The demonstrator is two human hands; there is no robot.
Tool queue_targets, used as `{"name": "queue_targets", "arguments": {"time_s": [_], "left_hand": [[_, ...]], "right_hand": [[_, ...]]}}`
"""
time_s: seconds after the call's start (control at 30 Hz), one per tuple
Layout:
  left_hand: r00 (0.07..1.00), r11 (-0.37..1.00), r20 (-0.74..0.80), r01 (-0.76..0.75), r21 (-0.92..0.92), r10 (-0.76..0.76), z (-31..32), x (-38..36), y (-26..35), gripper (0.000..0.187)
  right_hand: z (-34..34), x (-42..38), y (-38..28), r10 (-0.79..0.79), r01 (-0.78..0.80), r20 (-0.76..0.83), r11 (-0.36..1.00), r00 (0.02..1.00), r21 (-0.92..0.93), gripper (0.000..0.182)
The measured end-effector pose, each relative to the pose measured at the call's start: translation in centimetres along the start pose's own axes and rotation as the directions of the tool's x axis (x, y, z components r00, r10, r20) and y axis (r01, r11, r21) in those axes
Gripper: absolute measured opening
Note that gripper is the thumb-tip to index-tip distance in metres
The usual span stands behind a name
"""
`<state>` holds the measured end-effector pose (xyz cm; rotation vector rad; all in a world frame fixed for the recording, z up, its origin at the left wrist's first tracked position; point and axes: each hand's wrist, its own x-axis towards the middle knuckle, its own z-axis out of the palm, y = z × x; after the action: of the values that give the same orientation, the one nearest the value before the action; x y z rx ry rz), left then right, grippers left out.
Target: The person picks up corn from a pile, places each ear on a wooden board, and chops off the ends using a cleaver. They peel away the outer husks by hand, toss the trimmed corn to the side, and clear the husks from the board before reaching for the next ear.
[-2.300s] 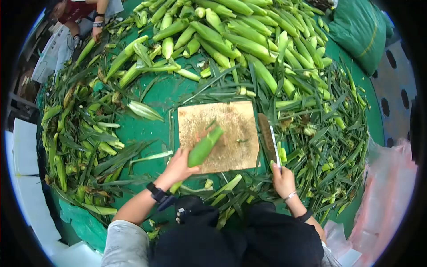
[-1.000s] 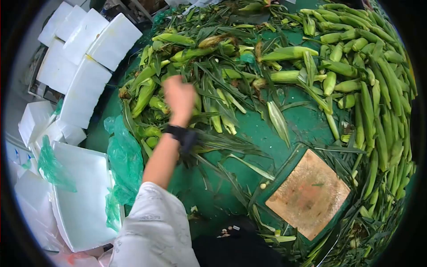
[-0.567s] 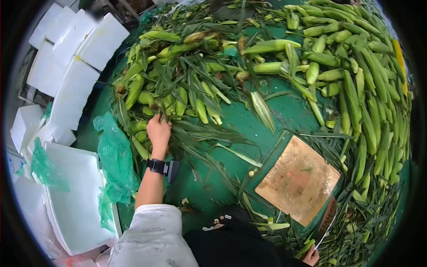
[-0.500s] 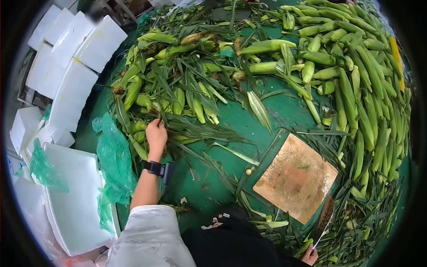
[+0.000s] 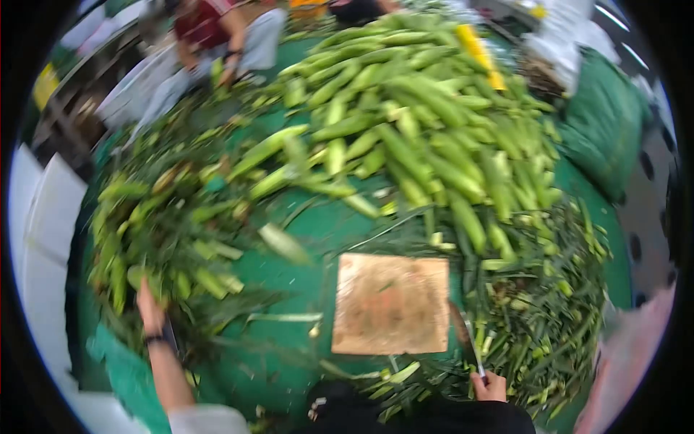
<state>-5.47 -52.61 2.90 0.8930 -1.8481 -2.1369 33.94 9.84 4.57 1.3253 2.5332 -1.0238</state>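
My left hand [image 5: 150,305] is at the near edge of the leafy corn pile [image 5: 181,210] on the left; its fingers are blurred, partly hidden by husks. A knife [image 5: 465,336] is held by its handle in my right hand [image 5: 489,386], its blade pointing forward along the right edge of the cutting board [image 5: 391,304]. The square wooden board lies flat on the green surface, bearing a small green scrap. Beyond it rises a big heap of green corn ears [image 5: 434,130]. Cut leaves and husk scraps [image 5: 542,318] cover the area right of the knife.
A person in a red top [image 5: 210,29] is at the far left, hands near the husks. A green sack [image 5: 603,119] stands at the far right. A green plastic bag [image 5: 123,369] lies at near left, with white foam boxes [image 5: 50,210] beyond the left edge.
The view has swung to the right and up, bringing in the person and the sack. My right hand with the knife now shows more fully; my left hand remains at the left pile.
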Motion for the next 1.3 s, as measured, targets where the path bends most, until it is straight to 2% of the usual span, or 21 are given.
{"name": "queue_targets", "arguments": {"time_s": [0.03,0.1,0.13,0.17,0.27,0.3,0.37,0.4,0.47,0.6,0.7,0.73,0.8,0.87,0.93,1.03,1.07,1.13,1.2,1.23,1.3], "left_hand": [[0.999,0.993,-0.005,-0.046,0.107,0.047,-0.2,-1.0,-1.6,0.035],[0.992,0.936,0.066,-0.123,0.329,0.108,10.3,-15.9,-1.1,0.024],[0.916,0.876,0.253,-0.379,0.297,0.311,12.4,-18.2,-4.4,0.025],[0.834,0.89,0.509,-0.38,0.253,0.211,15.6,-21.4,-4.5,0.032],[0.387,0.698,0.92,-0.677,0.235,0.066,23.0,-23.2,-9.2,0.048],[0.181,0.486,0.968,-0.87,0.076,0.172,24.6,-22.9,-11.4,0.051],[0.016,0.462,0.999,-0.886,0.037,-0.049,26.9,-23.4,-13.4,0.052],[-0.019,0.409,1.0,-0.912,-0.016,-0.004,26.9,-22.9,-15.4,0.049],[0.08,0.325,0.982,-0.936,0.133,-0.172,27.1,-23.3,-15.1,0.043],[0.079,0.187,0.965,-0.974,0.128,-0.249,27.6,-23.9,-14.1,0.042],[0.041,0.142,0.975,-0.987,0.073,-0.22,27.5,-23.8,-13.8,0.041],[0.044,0.133,0.974,-0.988,0.074,-0.221,27.3,-24.0,-13.6,0.042],[0.037,0.128,0.974,-0.99,0.067,-0.224,25.9,-24.3,-13.8,0.043],[0.133,0.311,0.979,-0.934,0.175,-0.152,23.6,-23.9,-14.1,0.044],[0.45,0.623,0.832,-0.559,0.546,-0.325,20.8,-26.3,-15.5,0.048],[0.085,0.8,0.941,-0.505,0.323,-0.327,23.2,-32.5,-16.1,0.049],[-0.052,0.783,0.844,-0.408,0.47,-0.534,25.4,-34.4,-13.5,0.049],[-0.028,0.496,0.997,-0.868,0.01,-0.07,30.4,-32.9,-14.4,0.053],[-0.012,-0.02,0.996,-1.0,-0.01,0.091,32.5,-28.6,-15.8,0.067],[-0.019,-0.022,0.996,-1.0,-0.017,0.091,32.1,-27.3,-16.6,0.067],[0.066,-0.133,0.977,-0.99,0.039,-0.204,31.2,-25.8,-17.3,0.072]], "right_hand": [[-0.1,-0.2,-0.2,0.022,-0.021,0.019,1.0,1.0,-0.014,0.035],[0.3,-0.7,-0.9,0.029,-0.028,0.052,1.0,0.998,-0.012,0.039],[0.2,-0.6,-1.3,0.025,-0.024,0.11,1.0,0.994,-0.007,0.04],[0.3,-0.3,-1.3,-0.049,0.052,0.12,0.998,0.992,-0.018,0.041],[1.4,0.3,-0.8,-0.139,0.143,0.1,0.989,0.985,-0.035,0.046],[1.7,0.3,-0.9,-0.111,0.11,0.08,0.994,0.991,0.017,0.046],[1.9,1.3,-0.8,-0.166,0.167,-0.018,0.985,0.986,0.052,0.043],[1.7,2.0,-1.5,-0.258,0.27,-0.112,0.958,0.96,0.102,0.04],[-0.6,3.2,-4.7,-0.299,0.313,-0.154,0.947,0.942,0.072,0.036],[-2.6,4.6,-10.7,-0.442,0.618,-0.454,0.685,0.774,0.386,0.025],[2.4,7.3,-8.3,-0.51,0.743,-0.567,0.588,0.647,0.32,0.021],[2.6,6.4,-8.2,-0.493,0.591,-0.39,0.785,0.778,0.186,0.026],[6.5,8.6,-2.1,-0.335,0.331,0.007,0.93,0.942,-0.161,0.034],[5.5,7.2,-0.5,-0.222,0.209,-0.085,0.969,0.971,-0.135,0.04],[4.1,7.8,1.5,-0.026,0.023,-0.166,1.0,0.986,-0.021,0.047],[1.2,8.9,-0.3,-0.135,0.125,-0.255,0.99,0.957,-0.058,0.045],[0.5,8.8,-1.3,-0.208,0.197,-0.296,0.978,0.932,-0.067,0.045],[-1.6,8.7,-4.9,-0.222,0.252,-0.33,0.967,0.918,0.049,0.042],[-3.4,8.4,-7.4,-0.203,0.303,-0.354,0.918,0.913,0.254,0.038],[-4.1,7.6,-9.1,-0.2,0.302,-0.359,0.918,0.912,0.257,0.038],[-4.6,6.2,-12.3,-0.321,0.553,-0.486,0.689,0.813,0.47,0.031]]}}
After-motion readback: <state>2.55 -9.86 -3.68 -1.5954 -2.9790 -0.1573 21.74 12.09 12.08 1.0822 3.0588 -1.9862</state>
